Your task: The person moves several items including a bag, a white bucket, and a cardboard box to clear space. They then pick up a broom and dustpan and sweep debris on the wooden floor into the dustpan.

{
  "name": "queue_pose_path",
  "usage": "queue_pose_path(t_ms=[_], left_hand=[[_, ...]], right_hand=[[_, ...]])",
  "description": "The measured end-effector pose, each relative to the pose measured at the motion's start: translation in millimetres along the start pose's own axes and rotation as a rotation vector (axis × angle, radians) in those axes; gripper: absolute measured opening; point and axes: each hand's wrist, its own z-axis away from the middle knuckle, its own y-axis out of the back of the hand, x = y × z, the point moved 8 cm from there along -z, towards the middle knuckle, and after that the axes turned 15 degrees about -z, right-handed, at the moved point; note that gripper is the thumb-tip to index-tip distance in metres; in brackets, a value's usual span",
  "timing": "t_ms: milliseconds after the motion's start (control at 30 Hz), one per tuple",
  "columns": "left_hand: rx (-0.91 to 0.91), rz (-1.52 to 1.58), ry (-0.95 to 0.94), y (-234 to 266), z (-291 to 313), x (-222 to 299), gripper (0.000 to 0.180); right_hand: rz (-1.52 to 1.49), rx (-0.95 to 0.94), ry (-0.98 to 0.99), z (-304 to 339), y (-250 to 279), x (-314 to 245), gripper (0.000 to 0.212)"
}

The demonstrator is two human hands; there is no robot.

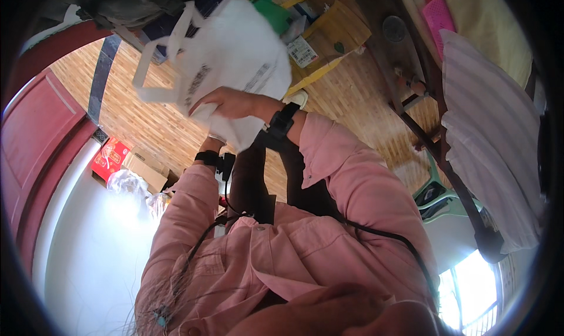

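A white tote bag with two loop handles and dark print hangs slanted before me, its handles toward the left. My right hand is closed on the bag's near edge, with the fingers bent around a fold of the white fabric. Beneath that fold, my left hand reaches up to the bag; only the part by the wrist shows, and its fingers are hidden by the fabric. Each wrist wears a black strap with a small device.
Cardboard boxes with yellow tape and a green bag lie beyond the tote. A red door stands at left, near a red box and plastic bags. At right are a dark wooden frame, a pale striped cloth and a green chair.
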Motion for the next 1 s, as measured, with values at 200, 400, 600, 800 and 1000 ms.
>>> queue_pose_path(t_ms=[200,400,600,800,1000], left_hand=[[0.105,-0.251,0.037,4,18,-2,0.025],[0.316,-0.464,0.215,27,0,-8,0.034],[0.161,-0.480,0.283,-25,-26,-2,0.072],[0.299,-0.435,0.161,-38,-54,14,0.042],[0.464,-0.414,-0.039,-46,-57,14,0.035]], right_hand=[[-0.087,-0.150,0.284,32,-9,-24,0.050],[1.193,1.291,-0.394,219,325,10,0.031],[1.838,0.999,-0.479,222,379,-71,0.053],[0.628,0.999,-0.414,234,423,-64,0.073],[1.009,0.775,-0.432,256,428,-49,0.073]])
